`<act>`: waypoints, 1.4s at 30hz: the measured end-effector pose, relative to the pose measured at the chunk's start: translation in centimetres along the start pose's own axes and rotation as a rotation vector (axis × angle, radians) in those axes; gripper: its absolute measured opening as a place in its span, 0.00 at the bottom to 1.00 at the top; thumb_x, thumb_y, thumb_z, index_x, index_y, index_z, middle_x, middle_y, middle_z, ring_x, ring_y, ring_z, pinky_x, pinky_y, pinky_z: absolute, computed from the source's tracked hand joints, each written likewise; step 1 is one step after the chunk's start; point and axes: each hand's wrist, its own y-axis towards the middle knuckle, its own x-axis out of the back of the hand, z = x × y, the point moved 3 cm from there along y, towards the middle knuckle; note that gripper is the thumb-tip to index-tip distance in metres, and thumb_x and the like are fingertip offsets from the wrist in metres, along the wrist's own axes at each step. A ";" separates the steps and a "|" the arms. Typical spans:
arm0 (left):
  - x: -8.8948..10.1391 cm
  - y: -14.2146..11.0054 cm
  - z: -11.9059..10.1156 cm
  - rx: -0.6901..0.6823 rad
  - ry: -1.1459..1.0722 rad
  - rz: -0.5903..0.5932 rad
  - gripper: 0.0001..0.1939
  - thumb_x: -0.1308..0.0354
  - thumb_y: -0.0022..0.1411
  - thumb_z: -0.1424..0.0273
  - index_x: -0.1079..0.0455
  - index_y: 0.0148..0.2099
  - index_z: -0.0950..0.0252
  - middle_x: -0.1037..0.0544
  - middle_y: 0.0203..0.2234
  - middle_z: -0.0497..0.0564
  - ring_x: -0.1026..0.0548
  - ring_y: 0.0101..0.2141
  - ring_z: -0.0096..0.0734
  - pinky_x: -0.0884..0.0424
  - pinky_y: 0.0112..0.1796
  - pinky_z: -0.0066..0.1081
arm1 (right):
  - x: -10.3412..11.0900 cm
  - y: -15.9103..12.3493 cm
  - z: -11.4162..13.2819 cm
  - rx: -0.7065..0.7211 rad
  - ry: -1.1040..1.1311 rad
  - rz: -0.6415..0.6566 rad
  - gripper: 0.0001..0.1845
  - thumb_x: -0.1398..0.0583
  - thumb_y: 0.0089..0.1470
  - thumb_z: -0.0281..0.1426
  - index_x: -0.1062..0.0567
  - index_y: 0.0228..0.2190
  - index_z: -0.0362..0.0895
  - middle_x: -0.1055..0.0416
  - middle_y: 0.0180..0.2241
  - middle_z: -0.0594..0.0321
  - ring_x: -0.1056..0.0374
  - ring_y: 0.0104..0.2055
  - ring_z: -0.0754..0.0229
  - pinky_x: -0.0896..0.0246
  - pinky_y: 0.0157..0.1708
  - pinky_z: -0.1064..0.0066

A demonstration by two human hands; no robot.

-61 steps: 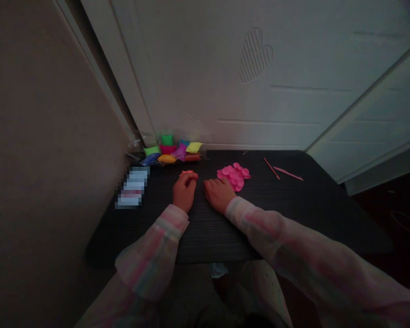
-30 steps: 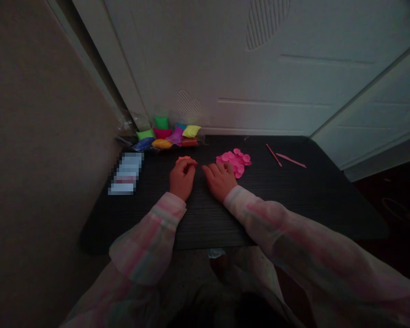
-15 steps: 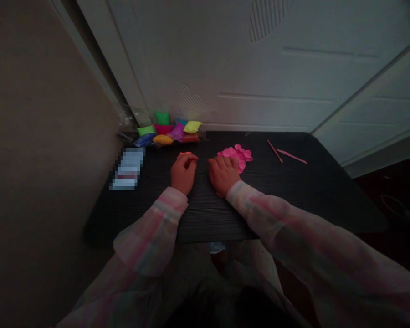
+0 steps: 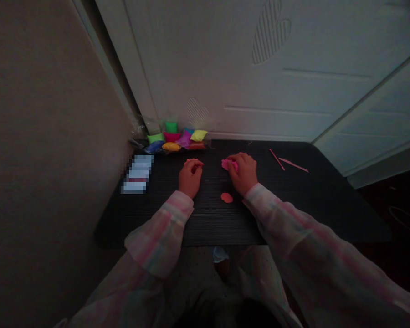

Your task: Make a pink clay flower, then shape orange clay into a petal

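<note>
My left hand (image 4: 190,176) rests on the dark mat (image 4: 294,205) with its fingers curled round a lump of orange-red clay (image 4: 194,162). My right hand (image 4: 243,172) lies over the cluster of pink clay discs (image 4: 226,165), fingers bent down onto them and hiding most of the pile. One small flat orange-red clay disc (image 4: 227,197) lies alone on the mat just below and left of my right hand.
Several coloured clay packets (image 4: 177,140) sit at the mat's far left corner against the white panelled door (image 4: 259,68). Two thin pink modelling tools (image 4: 287,161) lie to the right. A blurred card (image 4: 137,179) lies at the left edge.
My right hand slid right onto the pink discs, uncovering a flat orange-red disc where it had pressed. My left hand stayed closed on its clay lump.
</note>
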 end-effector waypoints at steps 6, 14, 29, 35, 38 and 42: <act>-0.1 -0.1 -0.5 -0.034 0.054 0.042 0.06 0.51 0.49 0.75 0.34 0.29 0.65 0.30 0.26 0.47 0.33 0.29 0.25 0.37 0.33 0.27 | 0.9 -3.5 -0.3 0.209 0.084 0.448 0.13 0.51 0.50 0.33 0.30 0.33 0.42 0.32 0.35 0.58 0.38 0.37 0.59 0.46 0.35 0.68; 0.0 -0.2 -0.6 -0.029 0.065 0.044 0.05 0.51 0.49 0.74 0.34 0.29 0.65 0.30 0.26 0.48 0.32 0.30 0.26 0.37 0.34 0.27 | 0.8 -5.5 0.7 0.158 0.086 0.470 0.12 0.50 0.50 0.35 0.29 0.30 0.44 0.32 0.35 0.59 0.39 0.37 0.59 0.47 0.36 0.66; -1.4 -1.3 -3.3 0.253 -0.294 0.485 0.10 0.46 0.47 0.68 0.31 0.33 0.67 0.27 0.26 0.50 0.32 0.25 0.24 0.36 0.29 0.27 | 0.6 -2.8 -0.5 -0.350 0.988 0.269 0.11 0.43 0.41 0.32 0.35 0.31 0.43 0.34 0.26 0.65 0.35 0.29 0.64 0.39 0.32 0.68; -1.2 0.3 -9.5 0.177 -0.428 0.405 0.09 0.44 0.46 0.69 0.30 0.32 0.67 0.26 0.26 0.50 0.30 0.28 0.27 0.35 0.32 0.27 | 4.4 1.2 1.3 -0.333 1.201 0.051 0.12 0.41 0.40 0.32 0.35 0.31 0.45 0.33 0.26 0.67 0.35 0.27 0.65 0.39 0.29 0.71; -0.5 1.7 -13.8 0.101 -0.474 0.344 0.09 0.45 0.48 0.69 0.30 0.32 0.67 0.26 0.23 0.48 0.30 0.26 0.24 0.35 0.30 0.25 | 8.0 3.0 2.5 -0.206 1.197 -0.051 0.09 0.42 0.42 0.30 0.34 0.30 0.46 0.33 0.27 0.67 0.35 0.29 0.65 0.39 0.29 0.72; 0.2 2.5 -18.1 0.068 -0.547 0.308 0.05 0.43 0.46 0.71 0.29 0.28 0.67 0.26 0.20 0.46 0.32 0.22 0.21 0.35 0.26 0.22 | 12.4 3.8 3.3 0.067 0.957 -0.241 0.08 0.46 0.46 0.27 0.32 0.32 0.47 0.33 0.31 0.64 0.36 0.34 0.63 0.40 0.34 0.70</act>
